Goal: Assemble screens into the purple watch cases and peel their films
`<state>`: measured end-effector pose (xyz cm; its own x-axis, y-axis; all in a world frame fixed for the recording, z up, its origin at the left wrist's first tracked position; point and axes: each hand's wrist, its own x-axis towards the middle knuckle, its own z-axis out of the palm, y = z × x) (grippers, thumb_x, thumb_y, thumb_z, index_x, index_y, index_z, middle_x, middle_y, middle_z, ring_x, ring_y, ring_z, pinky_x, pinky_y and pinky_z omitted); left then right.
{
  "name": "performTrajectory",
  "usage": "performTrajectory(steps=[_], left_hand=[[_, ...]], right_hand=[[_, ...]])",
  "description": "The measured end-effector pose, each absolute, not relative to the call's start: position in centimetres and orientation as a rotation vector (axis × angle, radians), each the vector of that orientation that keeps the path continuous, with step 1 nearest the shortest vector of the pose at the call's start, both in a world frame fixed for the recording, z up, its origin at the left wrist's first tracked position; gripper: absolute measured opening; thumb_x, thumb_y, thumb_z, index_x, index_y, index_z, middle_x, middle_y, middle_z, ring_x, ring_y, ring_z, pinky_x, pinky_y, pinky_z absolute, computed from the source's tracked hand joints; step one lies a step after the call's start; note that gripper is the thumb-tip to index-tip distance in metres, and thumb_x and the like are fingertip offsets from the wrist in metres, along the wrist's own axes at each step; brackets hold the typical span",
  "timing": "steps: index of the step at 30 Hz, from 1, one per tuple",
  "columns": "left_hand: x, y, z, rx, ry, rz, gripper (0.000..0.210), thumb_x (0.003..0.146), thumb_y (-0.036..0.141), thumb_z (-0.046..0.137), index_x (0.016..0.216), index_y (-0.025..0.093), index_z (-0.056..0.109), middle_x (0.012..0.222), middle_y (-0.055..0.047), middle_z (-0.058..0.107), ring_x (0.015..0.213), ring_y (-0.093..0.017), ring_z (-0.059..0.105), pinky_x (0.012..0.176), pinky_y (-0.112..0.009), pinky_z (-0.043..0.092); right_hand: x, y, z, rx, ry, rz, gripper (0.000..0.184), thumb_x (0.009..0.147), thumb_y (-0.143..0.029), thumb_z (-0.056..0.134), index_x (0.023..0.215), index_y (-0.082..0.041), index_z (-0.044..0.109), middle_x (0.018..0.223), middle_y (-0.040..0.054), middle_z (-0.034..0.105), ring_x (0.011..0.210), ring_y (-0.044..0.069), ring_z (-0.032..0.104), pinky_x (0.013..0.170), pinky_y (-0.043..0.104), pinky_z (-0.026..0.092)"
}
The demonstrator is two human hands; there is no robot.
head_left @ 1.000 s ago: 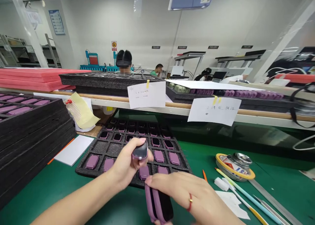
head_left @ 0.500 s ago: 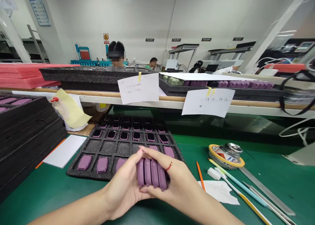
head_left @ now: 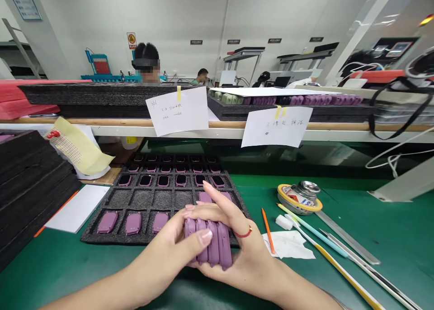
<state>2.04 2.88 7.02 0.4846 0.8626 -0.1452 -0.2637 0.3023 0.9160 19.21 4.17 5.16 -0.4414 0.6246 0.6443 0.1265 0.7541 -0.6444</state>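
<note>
Between my two hands, above the front of the foam tray, stands a row of several purple smartwatch cases (head_left: 213, 251) pressed side by side on edge. My left hand (head_left: 169, 246) closes on them from the left, its thumb lying across their near edges. My right hand (head_left: 251, 251), with a red string on a finger, wraps the row from the right and below; its index finger points up and away. Beyond them, the black foam tray (head_left: 118, 233) holds purple smartwatches (head_left: 162, 181) screen up in the back rows, and purple cases (head_left: 133, 222) back up in front.
Black foam trays (head_left: 34, 197) are stacked at the left. On the right lie a tape roll (head_left: 281, 193) with a metal-topped container, an orange stick (head_left: 267, 231), a white paper scrap (head_left: 294, 245), a steel ruler (head_left: 349, 238) and pens. A shelf edge (head_left: 224, 131) with paper notes crosses behind.
My left thumb has come down across the near edges of the cases. My right index finger has lifted away from the left fingertips. The whole view has shifted slightly.
</note>
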Motion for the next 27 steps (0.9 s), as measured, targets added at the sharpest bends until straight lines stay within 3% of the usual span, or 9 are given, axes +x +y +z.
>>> performTrajectory(steps=[4,8,13,21,27], left_hand=[[1.9,2.8,7.1,1.108,0.761,0.771,0.047,0.081,0.033,0.079,0.123,0.026,0.059,0.121,-0.005,0.067,0.117,-0.023,0.061,0.098,-0.034,0.050],[2.1,2.4,6.8,1.070,0.741,0.758,0.055,0.074,0.021,0.083,0.121,0.027,0.056,0.119,-0.005,0.069,0.114,-0.025,0.065,0.094,-0.036,0.053],[2.2,2.4,6.6,1.081,0.775,0.764,0.059,0.067,0.021,0.088,0.118,0.026,0.058,0.112,-0.004,0.071,0.105,-0.025,0.069,0.088,-0.035,0.056],[2.7,2.1,6.0,1.141,0.844,0.884,0.066,0.058,0.020,0.092,0.114,0.025,0.059,0.112,-0.004,0.069,0.104,-0.026,0.068,0.084,-0.033,0.056],[2.3,3.7,3.4,1.283,1.061,0.870,0.064,0.054,0.033,0.092,0.109,0.020,0.061,0.101,-0.007,0.072,0.098,-0.031,0.068,0.087,-0.041,0.056]], right_hand=[[19.5,4.4,4.9,-0.567,-1.983,0.684,0.098,0.080,-0.018,0.076,0.158,-0.030,0.017,0.127,0.0039,0.069,0.121,0.023,0.065,0.115,0.043,0.046],[19.7,4.6,4.7,-0.563,-1.950,0.728,0.100,0.078,-0.027,0.082,0.157,-0.031,0.021,0.132,0.0067,0.066,0.124,0.027,0.063,0.113,0.044,0.048],[19.5,4.5,4.7,-0.545,-1.933,0.739,0.103,0.077,-0.022,0.082,0.157,-0.031,0.018,0.121,0.0028,0.072,0.122,0.024,0.064,0.114,0.041,0.046],[18.9,4.4,4.1,-0.583,-1.917,0.705,0.096,0.082,-0.035,0.080,0.157,-0.029,0.020,0.121,0.0066,0.071,0.123,0.027,0.064,0.114,0.045,0.045],[18.4,3.6,2.3,-0.748,-1.989,0.734,0.105,0.082,-0.031,0.076,0.159,-0.026,0.005,0.137,0.0116,0.059,0.131,0.026,0.055,0.111,0.043,0.045]])
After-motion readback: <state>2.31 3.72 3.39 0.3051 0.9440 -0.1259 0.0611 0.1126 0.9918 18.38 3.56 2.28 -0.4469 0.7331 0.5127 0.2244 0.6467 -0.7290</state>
